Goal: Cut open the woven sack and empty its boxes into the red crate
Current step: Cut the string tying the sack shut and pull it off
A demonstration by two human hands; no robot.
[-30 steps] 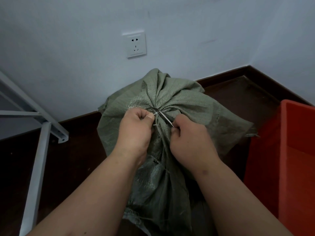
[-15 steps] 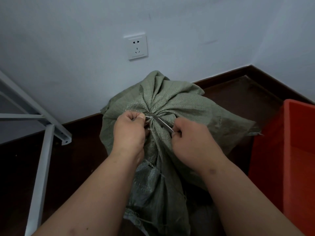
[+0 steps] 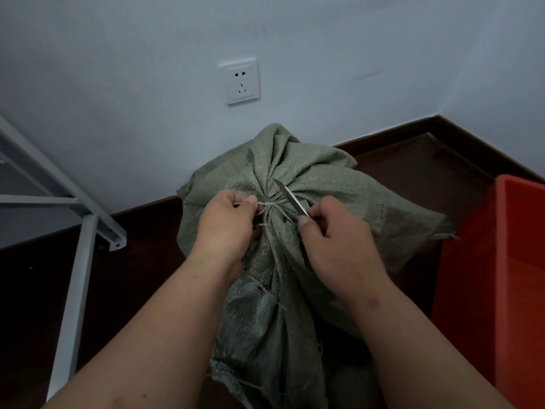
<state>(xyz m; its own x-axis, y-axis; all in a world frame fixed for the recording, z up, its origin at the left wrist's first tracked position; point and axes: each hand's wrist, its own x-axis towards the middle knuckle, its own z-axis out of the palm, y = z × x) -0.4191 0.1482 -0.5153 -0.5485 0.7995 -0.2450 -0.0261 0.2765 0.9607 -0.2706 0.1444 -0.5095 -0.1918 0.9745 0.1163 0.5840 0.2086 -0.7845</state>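
Head view: left hand grips sack tie, right hand grips blade beside it.

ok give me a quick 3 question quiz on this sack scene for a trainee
1. True or false: the sack lies inside the red crate.
2. Which hand holds the knife? A) left hand B) right hand C) neither
3. Fill in: the left hand pinches the white ___ at the sack's gathered neck.

Key
1. False: the sack sits on the floor beside the crate, and no boxes show in the crate.
2. B: the right hand grips it, blade pointing up over the neck.
3. Tie: a thin white strip, pinched by the left hand.
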